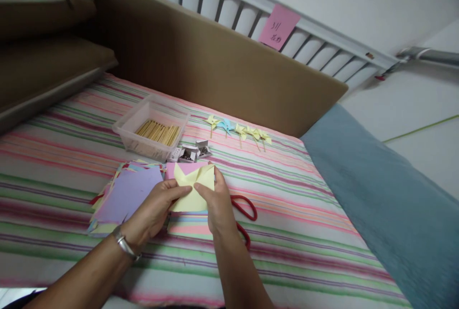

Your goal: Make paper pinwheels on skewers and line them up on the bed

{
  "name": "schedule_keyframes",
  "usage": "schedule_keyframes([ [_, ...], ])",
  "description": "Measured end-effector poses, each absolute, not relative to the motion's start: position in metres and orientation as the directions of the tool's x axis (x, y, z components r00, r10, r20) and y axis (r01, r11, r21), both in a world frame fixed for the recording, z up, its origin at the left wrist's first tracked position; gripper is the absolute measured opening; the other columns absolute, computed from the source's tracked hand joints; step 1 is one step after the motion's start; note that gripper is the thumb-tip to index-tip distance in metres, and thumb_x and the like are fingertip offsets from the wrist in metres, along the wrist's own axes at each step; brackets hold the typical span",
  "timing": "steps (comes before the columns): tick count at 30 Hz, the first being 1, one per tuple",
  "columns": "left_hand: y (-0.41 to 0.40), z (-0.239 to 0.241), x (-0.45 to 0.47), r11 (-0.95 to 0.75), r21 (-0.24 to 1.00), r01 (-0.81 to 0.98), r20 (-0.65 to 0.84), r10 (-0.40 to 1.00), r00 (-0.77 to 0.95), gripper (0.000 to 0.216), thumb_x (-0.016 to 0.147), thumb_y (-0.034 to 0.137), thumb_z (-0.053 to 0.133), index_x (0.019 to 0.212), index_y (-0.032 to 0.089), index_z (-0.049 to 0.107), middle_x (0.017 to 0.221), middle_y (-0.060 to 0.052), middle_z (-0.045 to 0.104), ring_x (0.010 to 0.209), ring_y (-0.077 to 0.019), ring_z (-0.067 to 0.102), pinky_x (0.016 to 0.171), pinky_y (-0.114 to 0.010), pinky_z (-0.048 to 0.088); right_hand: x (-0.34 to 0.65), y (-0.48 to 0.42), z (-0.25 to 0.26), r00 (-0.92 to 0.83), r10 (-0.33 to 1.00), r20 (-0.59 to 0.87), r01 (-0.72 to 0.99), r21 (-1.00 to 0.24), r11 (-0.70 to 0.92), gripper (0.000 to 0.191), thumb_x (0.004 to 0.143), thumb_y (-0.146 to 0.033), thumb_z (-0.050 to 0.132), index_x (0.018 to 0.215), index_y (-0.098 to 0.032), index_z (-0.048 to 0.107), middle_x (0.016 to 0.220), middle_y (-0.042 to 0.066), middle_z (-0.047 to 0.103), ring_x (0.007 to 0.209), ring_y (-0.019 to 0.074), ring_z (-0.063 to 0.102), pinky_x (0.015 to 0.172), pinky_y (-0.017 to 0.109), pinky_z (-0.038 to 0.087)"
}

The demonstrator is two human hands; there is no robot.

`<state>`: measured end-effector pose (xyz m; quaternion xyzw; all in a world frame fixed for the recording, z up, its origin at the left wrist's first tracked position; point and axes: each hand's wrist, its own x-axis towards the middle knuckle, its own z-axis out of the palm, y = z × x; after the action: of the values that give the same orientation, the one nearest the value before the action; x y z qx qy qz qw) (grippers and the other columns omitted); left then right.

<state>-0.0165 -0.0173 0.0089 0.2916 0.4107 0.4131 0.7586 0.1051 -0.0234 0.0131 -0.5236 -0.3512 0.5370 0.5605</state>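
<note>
Yellow sheet (190, 202) was held up between your hands, over a pile of coloured squares (190, 227). Grip: left hand (161, 204) and right hand (219, 201) both pinched it, thumbs near its middle. Step in hand, by my judgement: bending flaps inward; this called for light, even thumb pressure, bends rounded rather than creased. Sheet looked thin, pale, with 1 pointed flap at upper left. Just beside your right wrist lay 2 red loops (255, 213). Farther off: 5 pinwheels (225, 126), 4 yellow, 1 blue.
</note>
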Motion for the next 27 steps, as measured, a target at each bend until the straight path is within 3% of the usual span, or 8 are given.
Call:
schedule_keyframes([
  [6,-0.016,0.007,-0.019,0.489,0.787,-0.377,-0.425,0.872,0.243,0.015,0.063,0.026,0.073,0.068,0.013,0.068,0.060,-0.003,0.069,0.053,-0.0136,0.058,0.053,-0.023,0.041,0.100,-0.023,0.013,0.132,0.975,-0.178,-0.305,-0.943,-0.131,0.067,0.065,-0.017,0.065,0.128,-0.020,0.043,0.101,0.005,0.069,0.084,0.0217,0.067,0.074,0.033,0.054],
  [10,-0.010,0.011,-0.028,0.444,0.799,-0.406,-0.404,0.896,0.185,0.017,0.061,0.024,0.072,0.072,0.012,0.068,0.062,-0.003,0.069,0.056,-0.0148,0.060,0.057,-0.024,0.043,0.102,-0.023,0.006,0.128,0.980,-0.154,-0.109,-0.984,-0.140,0.062,0.071,-0.022,0.062,0.130,-0.018,0.043,0.084,0.003,0.068,0.070,0.0195,0.065,0.065,0.033,0.054],
  [12,-0.006,0.013,-0.035,0.420,0.802,-0.426,-0.398,0.906,0.144,0.015,0.060,0.023,0.072,0.069,0.012,0.067,0.060,-0.003,0.069,0.055,-0.0151,0.059,0.056,-0.024,0.043,0.104,-0.025,0.005,0.199,0.980,0.014,0.110,-0.994,-0.008,0.054,0.076,-0.023,0.058,0.129,-0.019,0.047,0.083,0.003,0.065,0.072,0.0189,0.063,0.067,0.034,0.053],
  [14,-0.001,0.014,-0.043,0.408,0.808,-0.426,-0.401,0.909,0.110,0.013,0.059,0.022,0.072,0.067,0.013,0.067,0.058,-0.002,0.068,0.053,-0.0154,0.058,0.053,-0.024,0.043,0.106,-0.028,0.006,0.207,0.941,0.267,0.342,-0.921,0.186,0.042,0.080,-0.021,0.055,0.121,-0.021,0.055,0.093,0.006,0.063,0.086,0.0202,0.061,0.079,0.037,0.051],
  [16,0.003,0.013,-0.051,0.405,0.813,-0.417,-0.402,0.910,0.101,0.012,0.060,0.021,0.071,0.069,0.014,0.067,0.058,-0.003,0.068,0.053,-0.0165,0.058,0.052,-0.025,0.042,0.106,-0.031,0.009,0.118,0.884,0.453,0.502,-0.795,0.341,0.032,0.082,-0.017,0.053,0.111,-0.024,0.063,0.106,0.008,0.062,0.102,0.0218,0.056,0.091,0.040,0.045],
  [18,0.006,0.011,-0.057,0.404,0.815,-0.416,-0.398,0.911,0.106,0.011,0.061,0.021,0.070,0.069,0.015,0.067,0.059,-0.003,0.068,0.054,-0.0174,0.059,0.051,-0.025,0.042,0.105,-0.034,0.012,-0.001,0.850,0.527,0.578,-0.693,0.431,0.027,0.083,-0.014,0.052,0.102,-0.026,0.068,0.116,0.009,0.059,0.113,0.0229,0.051,0.097,0.042,0.041],
  [23,0.007,0.011,-0.063,0.406,0.821,-0.402,-0.395,0.911,0.114,0.010,0.060,0.021,0.070,0.068,0.014,0.067,0.058,-0.003,0.068,0.053,-0.0160,0.058,0.052,-0.025,0.041,0.105,-0.036,0.014,-0.180,0.835,0.520,0.625,-0.595,0.505,0.024,0.082,-0.013,0.053,0.090,-0.027,0.071,0.136,0.006,0.048,0.130,0.0255,0.036,0.104,0.047,0.032],
  [27,0.004,0.015,-0.059,0.405,0.828,-0.388,-0.392,0.913,0.115,0.011,0.058,0.022,0.072,0.065,0.014,0.067,0.058,-0.002,0.068,0.053,-0.0153,0.058,0.053,-0.024,0.040,0.106,-0.035,0.011,-0.168,0.869,0.466,0.600,-0.651,0.465,0.013,0.081,-0.020,0.061,0.082,-0.027,0.072,0.139,0.005,0.046,0.133,0.0263,0.032,0.107,0.049,0.028],
])
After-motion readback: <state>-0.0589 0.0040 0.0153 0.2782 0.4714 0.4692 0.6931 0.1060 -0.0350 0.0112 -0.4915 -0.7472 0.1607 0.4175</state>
